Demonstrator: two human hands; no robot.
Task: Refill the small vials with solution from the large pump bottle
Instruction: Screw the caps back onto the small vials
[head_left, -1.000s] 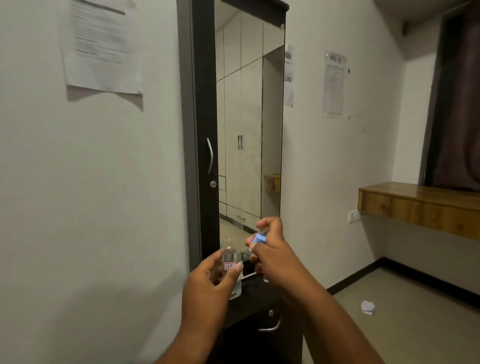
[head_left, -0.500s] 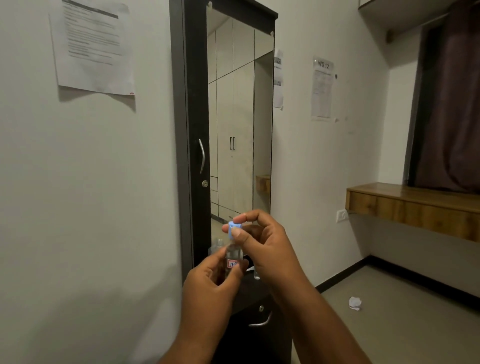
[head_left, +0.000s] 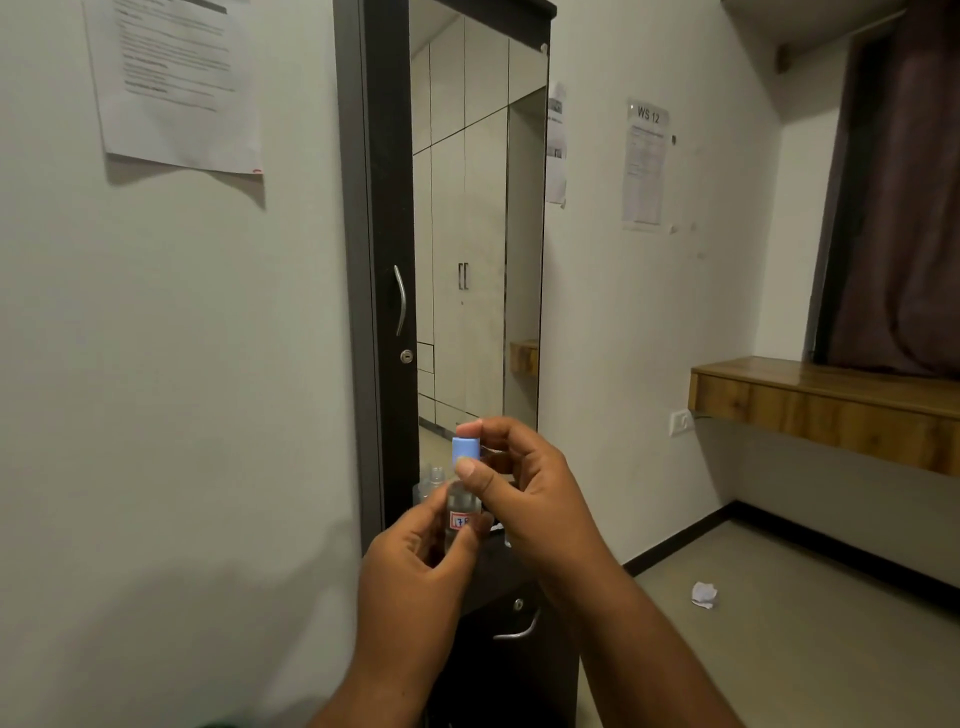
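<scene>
Left hand (head_left: 415, 561) grips small clear labelled glass vial (head_left: 461, 512); right hand (head_left: 519, 483) pinches its blue plastic cap (head_left: 465, 450). Cap cross-threads or slips, vial tips, solution probably spills near dark cabinet (head_left: 511, 649).

Pale walls with a printed sheet (head_left: 176, 83) upper left, tall dark-framed mirror (head_left: 478, 234) centre, "WS 12" notice (head_left: 645, 163), wooden shelf (head_left: 826, 405) right under dark curtain (head_left: 904, 182), crumpled paper (head_left: 704, 594) on grey floor (head_left: 810, 639).
</scene>
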